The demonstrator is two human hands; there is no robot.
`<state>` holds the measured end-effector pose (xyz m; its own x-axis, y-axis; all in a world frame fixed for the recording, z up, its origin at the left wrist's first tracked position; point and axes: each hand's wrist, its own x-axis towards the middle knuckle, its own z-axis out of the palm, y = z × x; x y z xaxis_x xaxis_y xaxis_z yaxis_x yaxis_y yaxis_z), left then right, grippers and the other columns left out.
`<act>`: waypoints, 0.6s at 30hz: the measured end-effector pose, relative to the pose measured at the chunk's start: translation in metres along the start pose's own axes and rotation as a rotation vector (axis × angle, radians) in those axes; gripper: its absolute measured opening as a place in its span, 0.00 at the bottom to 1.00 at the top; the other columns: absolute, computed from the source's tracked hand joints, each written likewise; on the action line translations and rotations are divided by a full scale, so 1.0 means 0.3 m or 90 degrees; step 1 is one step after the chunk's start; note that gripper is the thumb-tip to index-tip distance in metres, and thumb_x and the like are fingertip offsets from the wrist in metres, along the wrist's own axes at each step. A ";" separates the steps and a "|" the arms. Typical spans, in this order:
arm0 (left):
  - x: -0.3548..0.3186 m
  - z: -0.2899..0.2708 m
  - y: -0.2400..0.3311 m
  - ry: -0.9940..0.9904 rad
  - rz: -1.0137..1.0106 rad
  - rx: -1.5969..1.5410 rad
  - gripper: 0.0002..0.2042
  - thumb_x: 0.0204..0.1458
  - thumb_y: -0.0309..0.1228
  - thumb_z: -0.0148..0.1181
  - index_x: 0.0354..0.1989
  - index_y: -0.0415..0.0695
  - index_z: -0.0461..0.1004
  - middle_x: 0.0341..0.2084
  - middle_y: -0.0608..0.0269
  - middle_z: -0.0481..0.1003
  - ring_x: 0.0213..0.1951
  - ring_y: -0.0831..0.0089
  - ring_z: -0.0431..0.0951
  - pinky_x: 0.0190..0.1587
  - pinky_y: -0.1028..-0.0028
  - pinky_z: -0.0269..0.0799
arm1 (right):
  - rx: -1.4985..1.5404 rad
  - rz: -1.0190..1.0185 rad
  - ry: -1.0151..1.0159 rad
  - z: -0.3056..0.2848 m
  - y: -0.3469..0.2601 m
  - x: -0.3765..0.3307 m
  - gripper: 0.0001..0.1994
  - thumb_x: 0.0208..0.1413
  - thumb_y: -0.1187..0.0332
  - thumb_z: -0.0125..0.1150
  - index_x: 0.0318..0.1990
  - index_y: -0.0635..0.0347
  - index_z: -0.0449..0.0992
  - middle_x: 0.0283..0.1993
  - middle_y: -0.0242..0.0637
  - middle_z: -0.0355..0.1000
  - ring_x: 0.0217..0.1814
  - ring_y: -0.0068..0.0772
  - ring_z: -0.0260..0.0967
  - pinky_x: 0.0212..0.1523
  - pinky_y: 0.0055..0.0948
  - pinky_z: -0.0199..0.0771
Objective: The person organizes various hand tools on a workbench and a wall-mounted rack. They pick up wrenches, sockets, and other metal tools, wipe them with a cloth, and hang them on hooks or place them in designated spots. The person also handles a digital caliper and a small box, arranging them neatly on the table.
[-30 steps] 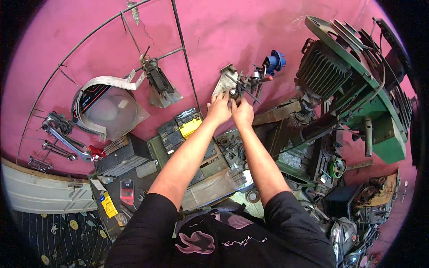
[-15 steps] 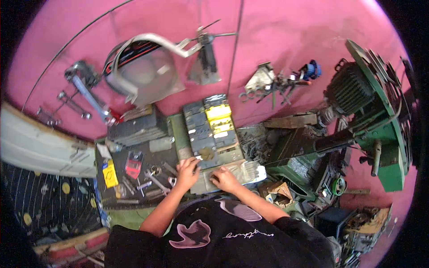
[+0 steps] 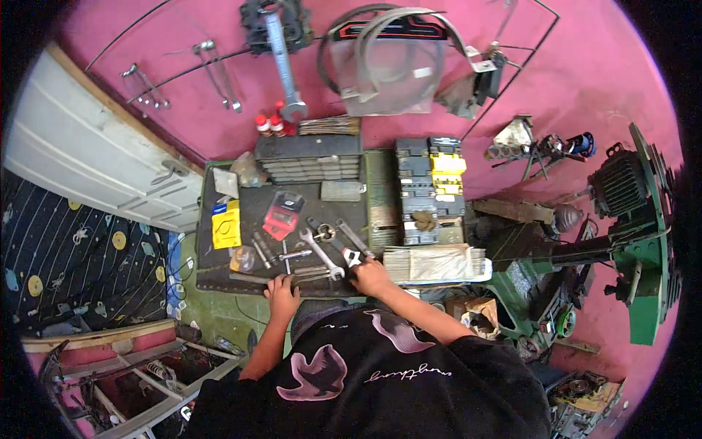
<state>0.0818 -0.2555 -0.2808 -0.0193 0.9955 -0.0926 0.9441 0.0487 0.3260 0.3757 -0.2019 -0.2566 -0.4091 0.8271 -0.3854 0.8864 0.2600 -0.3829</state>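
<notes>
the red-handled adjustable wrench is lying on the dark tool mat, at the right end of a scatter of spanners, its jaw end pointing up and to the left, its red grip running down and to the right straight into the right hand. the right hand is curling over that handle end; the fingers look closed around it, though the palm is hiding how firm the hold is. the long axis is running diagonally, away from the person toward the upper left. the right hand is plainly the nearer one; the left hand is sitting apart at the mat's near edge, fingers spread flat, pressing on the mat beside a loose bar, holding nothing.

just left of the wrench, a large combination spanner is lying on nearly the same diagonal, near but not touching as far as the view shows. further left are smaller spanners, a yellow packet and a red packet. beyond the mat a grey drawer cabinet is standing, with a black and yellow organiser case to its right. a stack of flat metal strips is lying just right of the right hand.

compared with half a second earlier, the view is swinging so the mat is sitting nearer the middle, and the right hand is shifting from the pale stack's edge leftward onto the wrench handle; the left hand is staying low on the mat.
</notes>
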 end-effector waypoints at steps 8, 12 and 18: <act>0.032 -0.142 -0.289 -0.123 0.122 0.013 0.20 0.48 0.37 0.67 0.52 0.62 0.79 0.54 0.61 0.71 0.56 0.57 0.66 0.53 0.53 0.59 | -0.074 0.373 0.228 0.134 -0.088 0.167 0.31 0.49 0.59 0.65 0.60 0.60 0.67 0.56 0.47 0.69 0.59 0.49 0.64 0.55 0.45 0.69; 0.077 -0.154 -0.346 -0.127 0.235 0.012 0.20 0.47 0.38 0.68 0.52 0.66 0.80 0.52 0.62 0.73 0.54 0.58 0.67 0.53 0.55 0.58 | -0.073 0.429 0.232 0.188 -0.110 0.218 0.36 0.46 0.56 0.69 0.62 0.61 0.64 0.57 0.48 0.68 0.60 0.51 0.63 0.55 0.47 0.68; 0.132 -0.142 -0.386 -0.063 0.284 0.043 0.21 0.42 0.41 0.71 0.49 0.60 0.81 0.44 0.67 0.74 0.50 0.63 0.68 0.48 0.56 0.58 | 0.029 0.435 0.240 0.134 -0.144 0.174 0.37 0.39 0.56 0.75 0.59 0.56 0.67 0.55 0.48 0.70 0.60 0.52 0.63 0.54 0.47 0.69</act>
<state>-0.0422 -0.2181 -0.2823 0.4226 0.9051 -0.0474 0.8722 -0.3920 0.2925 0.3072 -0.1901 -0.2938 0.3322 0.9121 -0.2402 0.9022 -0.3816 -0.2011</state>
